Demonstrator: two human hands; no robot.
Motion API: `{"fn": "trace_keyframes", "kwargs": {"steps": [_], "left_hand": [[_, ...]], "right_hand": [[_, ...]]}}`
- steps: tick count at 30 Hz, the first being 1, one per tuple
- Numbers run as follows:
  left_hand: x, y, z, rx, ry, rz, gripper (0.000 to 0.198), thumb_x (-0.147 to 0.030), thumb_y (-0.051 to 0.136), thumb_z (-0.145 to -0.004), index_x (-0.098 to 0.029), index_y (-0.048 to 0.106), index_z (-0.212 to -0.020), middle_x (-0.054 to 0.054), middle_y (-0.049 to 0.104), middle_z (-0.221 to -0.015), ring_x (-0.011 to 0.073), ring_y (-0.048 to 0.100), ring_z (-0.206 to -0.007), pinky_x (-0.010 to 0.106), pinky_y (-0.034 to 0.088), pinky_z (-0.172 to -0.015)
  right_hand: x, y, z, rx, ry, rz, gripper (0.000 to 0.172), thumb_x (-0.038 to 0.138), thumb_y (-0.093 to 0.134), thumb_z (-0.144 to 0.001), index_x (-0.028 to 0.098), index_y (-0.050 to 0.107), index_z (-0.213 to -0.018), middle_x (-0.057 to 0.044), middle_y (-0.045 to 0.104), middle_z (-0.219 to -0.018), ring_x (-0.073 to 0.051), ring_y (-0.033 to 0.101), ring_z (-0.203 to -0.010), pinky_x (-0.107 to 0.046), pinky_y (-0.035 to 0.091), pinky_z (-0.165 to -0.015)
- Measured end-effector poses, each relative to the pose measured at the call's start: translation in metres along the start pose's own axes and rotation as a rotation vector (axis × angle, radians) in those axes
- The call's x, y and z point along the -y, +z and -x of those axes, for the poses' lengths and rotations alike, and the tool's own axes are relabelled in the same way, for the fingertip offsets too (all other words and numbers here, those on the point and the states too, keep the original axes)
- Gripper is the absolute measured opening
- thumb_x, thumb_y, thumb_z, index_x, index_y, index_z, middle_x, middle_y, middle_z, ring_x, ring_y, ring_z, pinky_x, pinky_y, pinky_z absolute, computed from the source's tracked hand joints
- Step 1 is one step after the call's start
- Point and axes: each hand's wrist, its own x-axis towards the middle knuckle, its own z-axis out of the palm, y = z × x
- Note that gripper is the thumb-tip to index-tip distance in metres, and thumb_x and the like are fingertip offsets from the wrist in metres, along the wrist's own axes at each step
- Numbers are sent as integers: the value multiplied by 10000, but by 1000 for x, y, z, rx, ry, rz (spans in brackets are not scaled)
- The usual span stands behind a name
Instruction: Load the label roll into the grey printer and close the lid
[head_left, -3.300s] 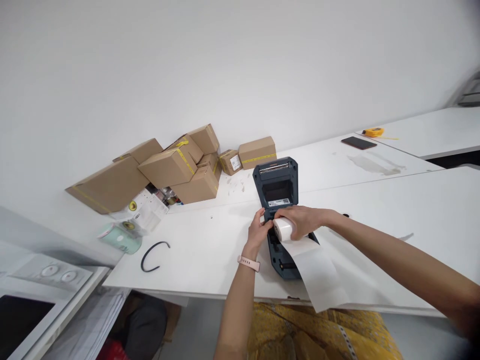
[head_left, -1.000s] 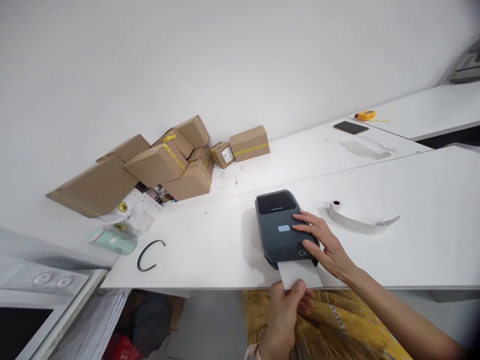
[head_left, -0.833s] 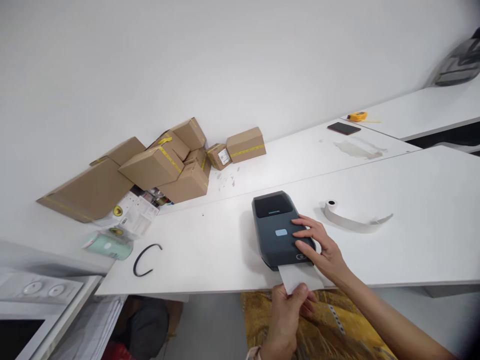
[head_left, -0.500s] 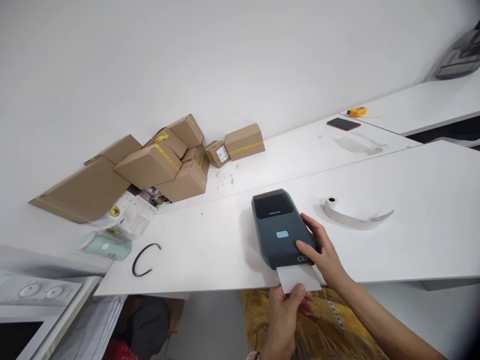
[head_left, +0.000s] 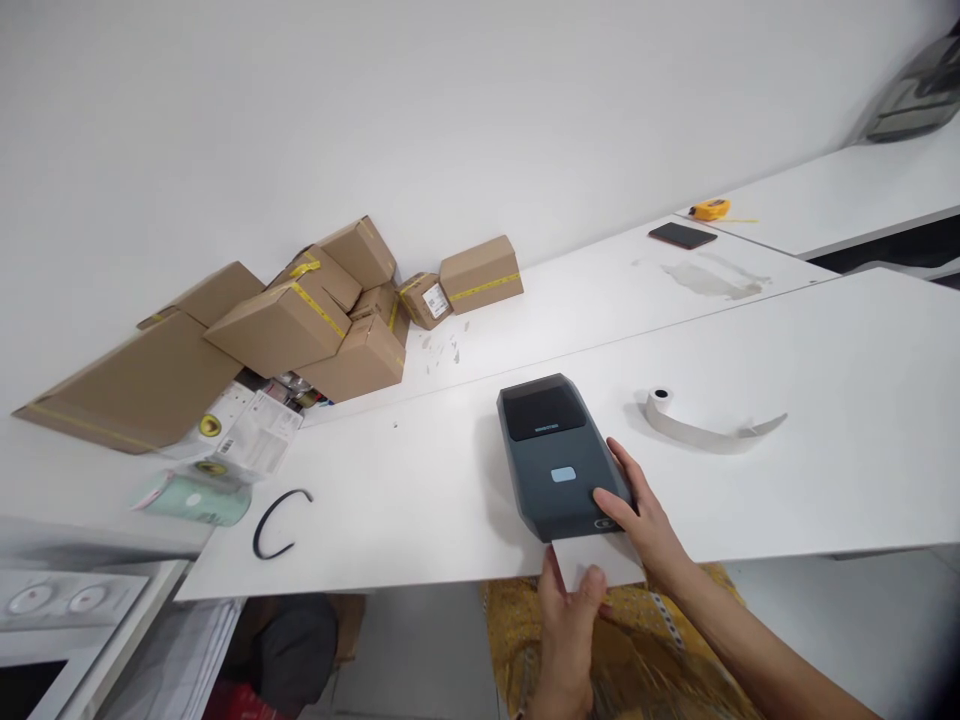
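A dark blue-grey label printer (head_left: 551,500) stands near the front edge of the white table. From its front a white sheet of label paper (head_left: 600,560) sticks out over the edge. My left hand (head_left: 570,620) pinches the sheet, thumb on top and fingers partly hidden beneath it. The fingers of my right hand (head_left: 649,525) wrap round the printer's right front side, with the thumb on its top. To the right of the printer lies a small roll of white paper (head_left: 660,398) with its strip partly unrolled.
Several cardboard boxes (head_left: 277,325) are piled at the back left. A black curved band (head_left: 262,525) and a green pack (head_left: 202,498) lie at the left. A dark phone (head_left: 682,235) and a yellow tape measure (head_left: 709,209) lie at the back right.
My left hand has moved slightly up towards the printer, its forefinger now along the sheet's left edge. My right hand keeps its hold. The whole view has shifted a little.
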Motion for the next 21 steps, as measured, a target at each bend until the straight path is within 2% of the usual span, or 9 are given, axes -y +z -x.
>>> {"fn": "trace_keyframes", "kwargs": {"steps": [5,8,10,13,15,21], "left_hand": [[6,-1,-1,-258,87,-35,842,-831,633,-698,-205,531,-1253,163,647,-1268,299,655,-1126,335,564,-862],[-3,-3,-9,-383,220,-70,902,-751,610,-796,-214,346,-1471,190,471,-1513,298,493,-1381,335,481,-1042],[-17,-2,-16,-363,270,-57,904,-700,598,-843,-224,260,-1532,188,351,-1605,296,419,-1446,340,447,-1088],[-37,2,-27,-239,233,-24,849,-660,561,-893,-210,251,-1543,181,368,-1604,280,479,-1405,323,467,-1068],[-44,5,-32,-204,225,-47,792,-623,549,-919,-197,282,-1531,172,393,-1594,261,499,-1389,300,472,-1060],[-36,0,-41,-223,304,-74,703,-573,566,-919,-181,366,-1467,189,507,-1497,277,583,-1282,351,504,-1016]], "right_hand": [[-6,-1,-3,3,-27,33,895,656,658,-802,299,309,-1545,-107,356,-1624,-316,375,-1469,-502,350,-1191],[-10,-2,-4,1,-47,44,885,656,651,-810,293,309,-1542,-117,343,-1628,-323,356,-1478,-529,330,-1198],[-13,-3,-4,13,-67,68,866,648,632,-833,292,298,-1548,-123,344,-1626,-323,361,-1475,-534,335,-1195],[-14,-4,-4,13,-91,87,842,632,623,-849,298,297,-1550,-116,341,-1628,-321,364,-1473,-533,339,-1192],[-14,-4,-4,1,-85,78,844,628,637,-837,293,316,-1542,-113,349,-1624,-329,369,-1467,-538,335,-1193],[-12,-4,-3,-2,-99,87,802,620,635,-839,289,367,-1520,-97,413,-1587,-333,410,-1437,-536,346,-1185]]}}
